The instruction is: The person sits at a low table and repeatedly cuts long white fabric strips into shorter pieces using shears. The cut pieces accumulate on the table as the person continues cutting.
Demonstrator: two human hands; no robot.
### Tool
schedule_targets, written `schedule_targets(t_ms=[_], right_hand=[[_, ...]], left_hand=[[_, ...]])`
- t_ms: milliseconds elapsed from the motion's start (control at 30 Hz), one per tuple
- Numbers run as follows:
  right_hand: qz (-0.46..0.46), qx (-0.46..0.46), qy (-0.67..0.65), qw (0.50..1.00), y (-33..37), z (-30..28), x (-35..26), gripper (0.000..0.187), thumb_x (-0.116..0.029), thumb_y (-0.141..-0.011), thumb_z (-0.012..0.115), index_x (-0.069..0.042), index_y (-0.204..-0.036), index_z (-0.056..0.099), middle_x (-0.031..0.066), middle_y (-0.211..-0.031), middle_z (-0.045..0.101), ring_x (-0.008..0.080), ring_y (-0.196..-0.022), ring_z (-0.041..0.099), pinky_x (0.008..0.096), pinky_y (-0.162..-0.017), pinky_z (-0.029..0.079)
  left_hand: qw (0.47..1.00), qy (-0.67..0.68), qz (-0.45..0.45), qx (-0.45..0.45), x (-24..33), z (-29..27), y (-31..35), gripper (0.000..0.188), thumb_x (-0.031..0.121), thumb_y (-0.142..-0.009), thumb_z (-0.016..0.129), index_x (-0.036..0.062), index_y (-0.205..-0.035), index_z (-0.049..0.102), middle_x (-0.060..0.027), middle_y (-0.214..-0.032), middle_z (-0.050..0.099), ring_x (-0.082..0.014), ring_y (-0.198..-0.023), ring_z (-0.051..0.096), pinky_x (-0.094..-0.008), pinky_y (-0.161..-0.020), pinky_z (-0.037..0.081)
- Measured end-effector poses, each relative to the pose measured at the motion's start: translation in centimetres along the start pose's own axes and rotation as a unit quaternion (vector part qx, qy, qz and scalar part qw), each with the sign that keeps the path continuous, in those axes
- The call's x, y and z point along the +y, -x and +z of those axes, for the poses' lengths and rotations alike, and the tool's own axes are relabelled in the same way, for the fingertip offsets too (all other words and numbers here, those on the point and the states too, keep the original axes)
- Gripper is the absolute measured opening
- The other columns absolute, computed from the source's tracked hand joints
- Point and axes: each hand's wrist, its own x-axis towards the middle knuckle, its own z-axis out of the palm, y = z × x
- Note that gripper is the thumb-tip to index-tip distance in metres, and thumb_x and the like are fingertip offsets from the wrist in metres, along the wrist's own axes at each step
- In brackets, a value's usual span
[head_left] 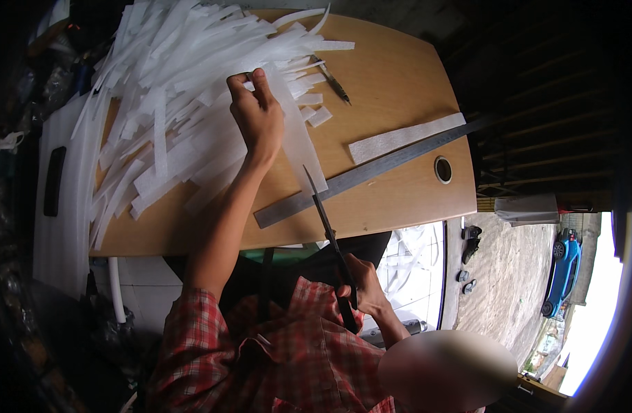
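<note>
Hand positions at the table (391, 69), directions taken from the view's centre. My left hand (259, 120), at 11 o'clock, is curled, thumb against forefinger, pinching the white foam strip (298, 144), which runs from 11 o'clock to just above centre. My right hand (365, 282), at 5 o'clock, is wrapped around the handles of the black scissors (333, 244); their tip lies over the strip's lower end, blade gap unclear. Good practice, I judge: strip taut, blades square to it and clear of the metal ruler (360, 175) toward 2 o'clock.
</note>
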Motion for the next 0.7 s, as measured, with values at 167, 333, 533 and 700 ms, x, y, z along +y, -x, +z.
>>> schedule_targets(t_ms=[167,333,533,700], right_hand=[[-0.002,0.005,-0.001,1.0,-0.1,0.0,0.2,0.088,-0.089,-0.067,0.053,0.0,-0.073,0.049,0.0055,-0.065,0.048,0.0152,-0.058,0.046,0.0321,-0.051,0.038],[-0.015,0.04,0.012,0.999,-0.1,0.4,0.1,0.082,-0.083,-0.069,0.06,-0.001,-0.071,0.05,0.0042,-0.061,0.047,0.0138,-0.055,0.045,0.0311,-0.049,0.036],[-0.019,0.064,0.0,0.998,0.5,0.3,0.6,0.072,-0.071,-0.068,0.07,-0.001,-0.07,0.051,0.0068,-0.059,0.047,0.016,-0.053,0.043,0.0319,-0.049,0.036],[-0.054,0.07,-0.034,0.995,-0.1,0.2,1.3,0.076,-0.076,-0.067,0.069,-0.003,-0.067,0.05,0.0002,-0.057,0.048,0.0095,-0.052,0.045,0.0278,-0.047,0.035]], left_hand=[[1.0,-0.007,0.004,-0.007,0.0,0.1,0.2,0.027,0.026,-0.103,0.049,-0.0004,-0.098,0.046,-0.0071,-0.049,0.046,-0.0202,-0.045,0.044,-0.0386,-0.05,0.035],[1.0,0.013,-0.017,-0.021,0.2,0.1,0.3,0.025,0.024,-0.102,0.05,-0.0001,-0.098,0.046,-0.0066,-0.05,0.045,-0.0202,-0.045,0.045,-0.0383,-0.051,0.035],[0.996,0.047,-0.049,-0.057,0.8,0.0,0.7,0.023,0.022,-0.102,0.051,0.0,-0.102,0.044,-0.0034,-0.051,0.041,-0.0153,-0.047,0.038,-0.0343,-0.05,0.033],[0.996,0.063,-0.027,-0.065,0.4,0.6,1.5,0.023,0.02,-0.102,0.05,-0.0011,-0.104,0.042,-0.0035,-0.055,0.041,-0.0131,-0.049,0.035,-0.0319,-0.05,0.032]])
